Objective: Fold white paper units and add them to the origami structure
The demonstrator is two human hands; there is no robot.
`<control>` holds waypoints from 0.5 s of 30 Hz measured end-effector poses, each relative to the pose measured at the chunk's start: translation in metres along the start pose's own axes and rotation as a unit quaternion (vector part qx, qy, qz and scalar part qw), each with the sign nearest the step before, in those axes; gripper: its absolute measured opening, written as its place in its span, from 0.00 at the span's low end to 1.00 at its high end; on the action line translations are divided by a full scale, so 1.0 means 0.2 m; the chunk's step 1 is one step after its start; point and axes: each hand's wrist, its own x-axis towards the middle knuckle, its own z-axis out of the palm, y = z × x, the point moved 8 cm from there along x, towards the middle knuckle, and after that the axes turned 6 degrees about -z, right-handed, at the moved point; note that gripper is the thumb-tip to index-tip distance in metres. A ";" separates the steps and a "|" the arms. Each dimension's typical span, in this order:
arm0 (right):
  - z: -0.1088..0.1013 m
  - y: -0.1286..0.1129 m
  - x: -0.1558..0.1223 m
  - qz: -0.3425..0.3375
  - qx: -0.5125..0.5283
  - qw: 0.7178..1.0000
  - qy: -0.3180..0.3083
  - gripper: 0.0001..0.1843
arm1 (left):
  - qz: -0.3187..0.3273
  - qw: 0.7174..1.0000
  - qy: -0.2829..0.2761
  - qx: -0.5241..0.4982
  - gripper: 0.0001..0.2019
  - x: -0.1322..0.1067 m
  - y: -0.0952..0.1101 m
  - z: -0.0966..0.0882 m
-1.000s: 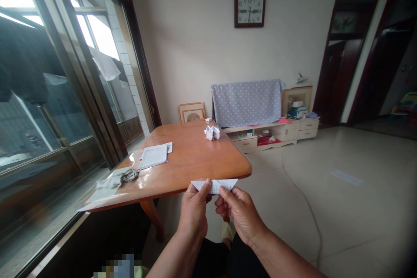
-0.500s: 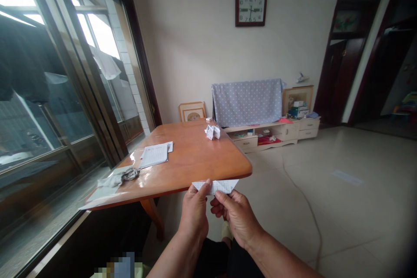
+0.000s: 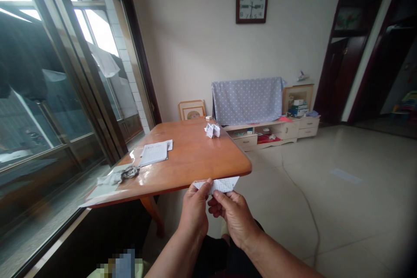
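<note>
Both my hands are raised just past the near edge of a wooden table (image 3: 192,156). My left hand (image 3: 194,208) and my right hand (image 3: 233,219) pinch a folded strip of printed white paper (image 3: 219,185) between thumbs and fingers. Its right end tapers to a point. A folded paper figure (image 3: 212,130) stands at the table's far end. A small stack of printed papers (image 3: 153,154) lies left of the table's middle. Farther left and closer to me sit a grey cloth (image 3: 112,179) and a crumpled dark item (image 3: 130,172).
Tall windows (image 3: 65,74) run along the table's left side. Against the far wall stands a low cream cabinet (image 3: 260,137) under a dotted cloth, with framed pictures and boxes. A wall clock (image 3: 252,5) hangs above. A tiled floor (image 3: 309,208) spreads to the right, toward dark doorways.
My right hand has shifted left, closer to my left hand, and the paper strip has flattened slightly between them. The room has moved slightly in view as my head shifted.
</note>
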 end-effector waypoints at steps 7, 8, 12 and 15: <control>0.01 0.01 0.00 0.004 -0.018 1.000 0.013 0.19 | -0.038 0.999 -0.026 -0.016 0.22 -0.01 -0.03 0.02; 0.01 0.01 0.00 0.003 -0.018 1.000 0.011 0.19 | -0.039 0.999 -0.028 -0.017 0.22 -0.01 -0.03 0.02; 0.03 0.02 0.00 0.015 0.006 1.000 -0.007 0.20 | -0.050 0.998 -0.023 -0.018 0.22 0.00 -0.04 0.01; 0.06 0.01 0.00 0.024 0.016 1.000 0.000 0.20 | -0.056 0.998 -0.022 -0.014 0.21 0.00 -0.04 0.01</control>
